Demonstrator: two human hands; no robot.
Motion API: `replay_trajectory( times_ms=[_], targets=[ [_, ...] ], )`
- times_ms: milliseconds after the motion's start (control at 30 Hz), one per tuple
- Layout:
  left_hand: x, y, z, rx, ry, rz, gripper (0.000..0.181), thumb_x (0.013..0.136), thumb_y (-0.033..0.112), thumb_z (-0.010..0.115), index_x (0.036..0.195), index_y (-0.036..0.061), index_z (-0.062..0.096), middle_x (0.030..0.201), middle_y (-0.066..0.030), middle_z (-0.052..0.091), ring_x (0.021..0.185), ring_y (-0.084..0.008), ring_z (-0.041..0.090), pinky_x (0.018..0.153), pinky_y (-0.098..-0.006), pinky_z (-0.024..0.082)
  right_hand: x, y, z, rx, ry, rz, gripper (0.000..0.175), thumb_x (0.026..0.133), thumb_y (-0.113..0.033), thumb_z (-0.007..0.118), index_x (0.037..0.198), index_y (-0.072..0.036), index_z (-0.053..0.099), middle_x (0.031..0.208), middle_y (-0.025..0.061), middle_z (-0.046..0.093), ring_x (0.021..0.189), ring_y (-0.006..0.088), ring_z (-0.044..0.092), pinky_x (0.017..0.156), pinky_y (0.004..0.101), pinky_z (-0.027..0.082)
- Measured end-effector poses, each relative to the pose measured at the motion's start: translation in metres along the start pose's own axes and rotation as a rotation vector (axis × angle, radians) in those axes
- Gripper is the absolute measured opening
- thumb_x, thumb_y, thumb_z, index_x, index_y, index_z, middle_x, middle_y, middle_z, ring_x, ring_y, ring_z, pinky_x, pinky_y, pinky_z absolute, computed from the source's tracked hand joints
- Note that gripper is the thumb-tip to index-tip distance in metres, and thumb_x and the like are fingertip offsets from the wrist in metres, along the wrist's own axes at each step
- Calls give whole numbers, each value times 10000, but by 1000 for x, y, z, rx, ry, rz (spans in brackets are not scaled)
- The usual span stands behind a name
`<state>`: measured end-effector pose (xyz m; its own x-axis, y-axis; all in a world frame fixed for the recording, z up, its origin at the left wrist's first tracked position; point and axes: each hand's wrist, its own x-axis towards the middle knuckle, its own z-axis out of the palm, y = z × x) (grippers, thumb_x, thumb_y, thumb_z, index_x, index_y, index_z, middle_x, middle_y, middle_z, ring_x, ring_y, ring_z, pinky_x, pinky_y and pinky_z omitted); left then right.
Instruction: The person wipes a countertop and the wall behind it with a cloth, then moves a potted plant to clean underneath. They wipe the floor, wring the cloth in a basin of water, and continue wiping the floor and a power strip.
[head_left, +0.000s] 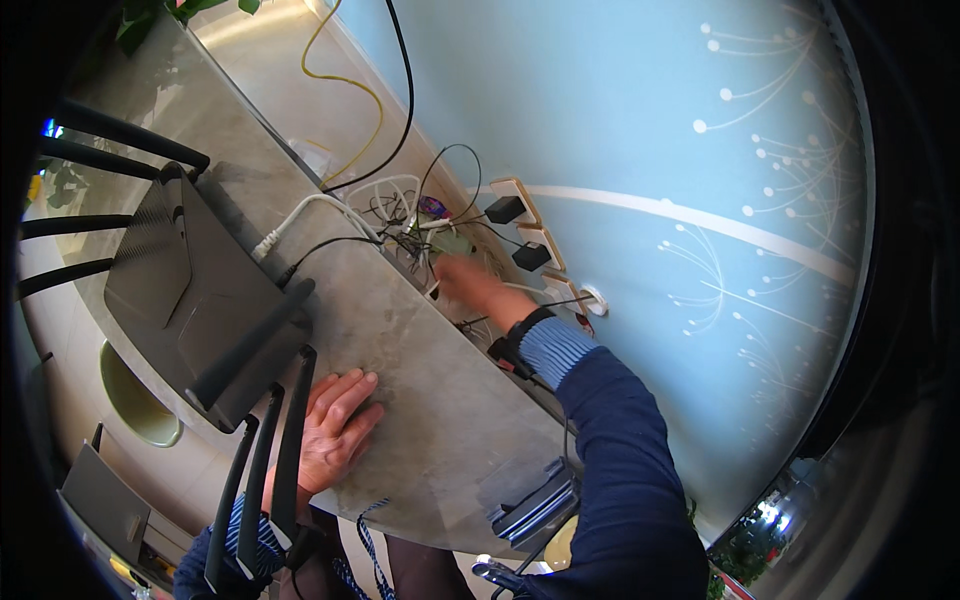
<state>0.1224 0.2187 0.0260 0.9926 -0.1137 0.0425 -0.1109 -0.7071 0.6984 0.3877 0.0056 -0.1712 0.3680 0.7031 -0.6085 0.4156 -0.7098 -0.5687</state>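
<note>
My left hand (335, 427) rests palm down on the grey stone-look tabletop (420, 420), holding nothing, with its thumb spread from the fingers. Beside it stands a black wireless router (202, 300) with several thick antennas. My right hand (469, 281), blurred, reaches past the table's back edge into the gap at the wall. Around its fingers lies a tangle of thin cables (405, 225); whether it grips one is unclear. A white network cable (300, 214) and a thin black power lead (322, 246) run from the router side toward that tangle.
Black power adapters (504, 210) sit in wall sockets (514, 191) on the blue patterned wall (637, 112). A yellow cable (379, 105) and a thick black cable (409, 82) hang behind the table. A black device (536, 506) lies near the front edge. A green stool (135, 397) stands at left.
</note>
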Motion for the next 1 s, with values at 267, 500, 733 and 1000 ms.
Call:
replay_trajectory(
  times_ms=[267,500,733,1000],
  targets=[
    [1,-1,2,17,24,16,526,552,41,754,1064,102,648,1379,-121,512,1270,-329,495,1033,-498,436,-7,18,14,-360,222,86,253,835,-91,631,1060,-50,523,1077,230,571,971,404,607,817,469,516],
    [1,-2,1,14,10,23,498,573,35,725,1056,118,635,1364,-133,519,1263,-336,504,1049,-504,422,-6,23,32,121,-136,-36,279,828,-54,634,1074,-49,503,1048,268,551,958,432,591,802,514,491],
    [0,-3,0,-6,5,22,483,568,38,730,1037,113,644,1364,-138,521,1266,-339,502,1047,-500,427,-5,41,11,-417,263,168,217,857,-21,592,1059,-6,513,1085,284,551,1006,454,576,840,518,491],
    [0,-5,4,-6,47,44,491,560,37,728,1037,112,641,1352,-137,528,1249,-342,514,1042,-499,432,-15,19,20,124,-144,-27,183,847,-55,619,1013,-54,541,1112,212,578,989,393,597,771,467,488]
  ],
)
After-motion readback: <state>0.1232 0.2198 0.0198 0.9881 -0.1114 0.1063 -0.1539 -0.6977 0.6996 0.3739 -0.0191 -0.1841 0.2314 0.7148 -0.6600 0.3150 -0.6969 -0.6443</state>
